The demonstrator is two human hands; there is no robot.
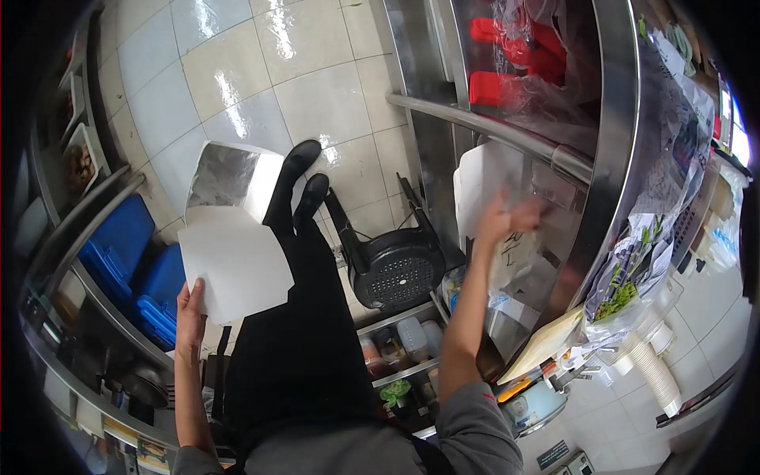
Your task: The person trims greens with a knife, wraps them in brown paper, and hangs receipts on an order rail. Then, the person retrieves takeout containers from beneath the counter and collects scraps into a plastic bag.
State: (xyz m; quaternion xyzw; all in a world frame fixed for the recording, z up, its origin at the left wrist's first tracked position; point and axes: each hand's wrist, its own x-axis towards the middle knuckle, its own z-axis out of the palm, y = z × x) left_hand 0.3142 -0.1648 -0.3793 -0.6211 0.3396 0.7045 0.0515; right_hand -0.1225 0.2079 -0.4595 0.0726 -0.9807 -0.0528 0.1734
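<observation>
My left hand (pixel 191 310) grips the edge of a white cardboard takeaway box (pixel 237 257), thumb on top of the flat lid. The box is flipped open, and its silvery foil-lined inside faces up at the far end. On my right, my right hand (pixel 507 220) reaches over a steel shelf under the counter, its fingers smeared by motion. Close beside that hand lies another white cardboard piece (pixel 476 186) with rounded corners. Clear plastic wrapping (pixel 552 186) lies just past the fingers.
A black plastic stool (pixel 398 269) stands between my legs and the steel counter (pixel 613 158). Red items in plastic bags (pixel 526 59) fill the far shelf. Blue containers (pixel 127 245) sit on my left. Leafy greens in paper (pixel 625 289) lie on the countertop. A metal rail (pixel 491 127) crosses the shelf front.
</observation>
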